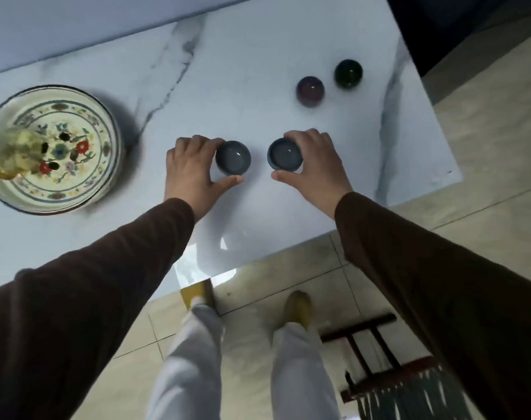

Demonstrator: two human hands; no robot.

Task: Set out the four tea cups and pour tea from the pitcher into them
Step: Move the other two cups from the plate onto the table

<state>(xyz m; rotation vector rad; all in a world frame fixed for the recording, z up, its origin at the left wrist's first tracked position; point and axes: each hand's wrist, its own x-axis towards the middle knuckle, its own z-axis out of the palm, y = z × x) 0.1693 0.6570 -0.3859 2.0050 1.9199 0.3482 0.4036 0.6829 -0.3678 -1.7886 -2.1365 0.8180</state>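
**Cups nearly set out, pouring not begun**

All four cups stand on the white marble counter (258, 71), so the setting-out looks almost finished. The left hand (191, 171) has its fingers and thumb curled round one grey-blue cup (233, 158); the right hand (315, 165) grips a second grey-blue cup (285, 154) the same way. The two cups sit side by side, near each other but apart, at the middle of the counter. A purple cup (310, 90) and a dark green cup (348, 73) stand just beside each other toward 1 o'clock, untouched. All four appear empty, though glare makes this uncertain.

The glass pitcher (6, 150) of amber tea rests on the flowered plate (85, 116) at 9 o'clock, well apart from the cups. Pouring is the part left, by my reading.

Room is generous between plate and cups. The counter's edge runs close at 3 o'clock of the green cup, and the near corner lies at 6 o'clock of the hands.
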